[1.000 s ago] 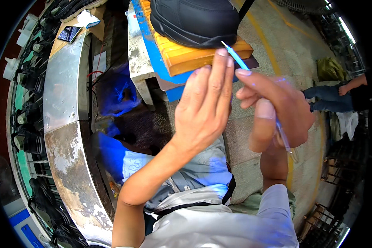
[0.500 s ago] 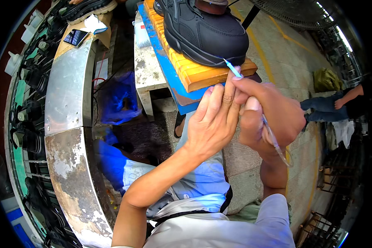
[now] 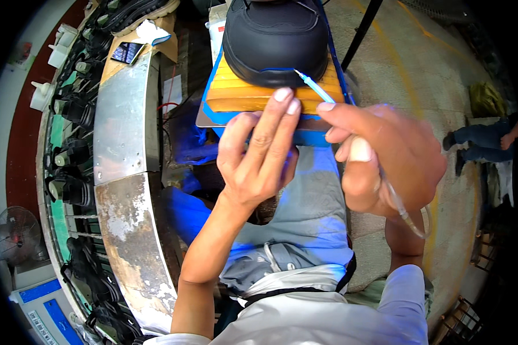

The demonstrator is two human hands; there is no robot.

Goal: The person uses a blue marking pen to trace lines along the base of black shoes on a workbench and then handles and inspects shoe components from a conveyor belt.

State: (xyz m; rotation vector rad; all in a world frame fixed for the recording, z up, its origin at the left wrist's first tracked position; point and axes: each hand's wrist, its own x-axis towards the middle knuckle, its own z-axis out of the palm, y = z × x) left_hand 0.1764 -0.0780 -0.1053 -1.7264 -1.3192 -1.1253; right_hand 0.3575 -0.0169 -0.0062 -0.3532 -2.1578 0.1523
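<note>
A black shoe [image 3: 273,43] stands toe toward me on a ridged yellow pad [image 3: 242,92], which lies on a blue board [image 3: 313,138]. My right hand [image 3: 388,158] pinches a slim pale-blue pen-like tool [image 3: 317,89], with a clear tube [image 3: 398,204] trailing from its back end. The tool's fine tip is at the front of the toe, by the seam above the sole, where a thin bluish line shows. My left hand [image 3: 259,146] holds nothing. Its index and middle fingers stretch to the pad's near edge just below the toe, the others bent.
Left of me runs a metal bench [image 3: 124,115] with a phone [image 3: 127,53], a white crumpled cloth [image 3: 152,33] and another shoe [image 3: 141,14]. Beyond it, a rack line holds several black shoes [image 3: 75,190]. A dark stand pole [image 3: 362,34] rises at the right; a person's legs [image 3: 483,141] show farther off.
The shoe has turned so its toe points straight at me. The tool tip now sits nearer the toe's front. My left fingers have shifted left, and the whole view has swung.
</note>
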